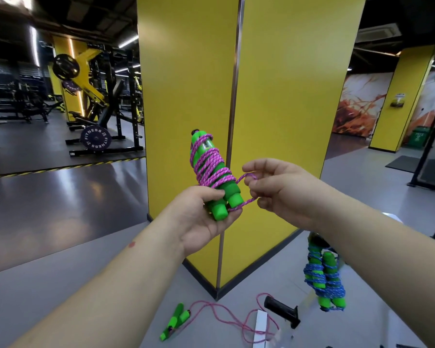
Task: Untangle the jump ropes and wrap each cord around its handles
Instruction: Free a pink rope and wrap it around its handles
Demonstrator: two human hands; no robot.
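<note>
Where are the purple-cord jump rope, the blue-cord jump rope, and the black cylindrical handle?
purple-cord jump rope (pixel 212 169), head view, wrapped cord at mid-bundle.
blue-cord jump rope (pixel 324 277), head view, cord-wrapped green handles.
black cylindrical handle (pixel 281 310), head view, middle of its barrel.

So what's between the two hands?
In the head view, a short loop of purple cord runs from the green handles in the left hand to the right hand.

Grey floor (pixel 48 285): pink-cord jump rope (pixel 211 315) loose, black handle (pixel 283 313), white strip (pixel 260 327).
</note>
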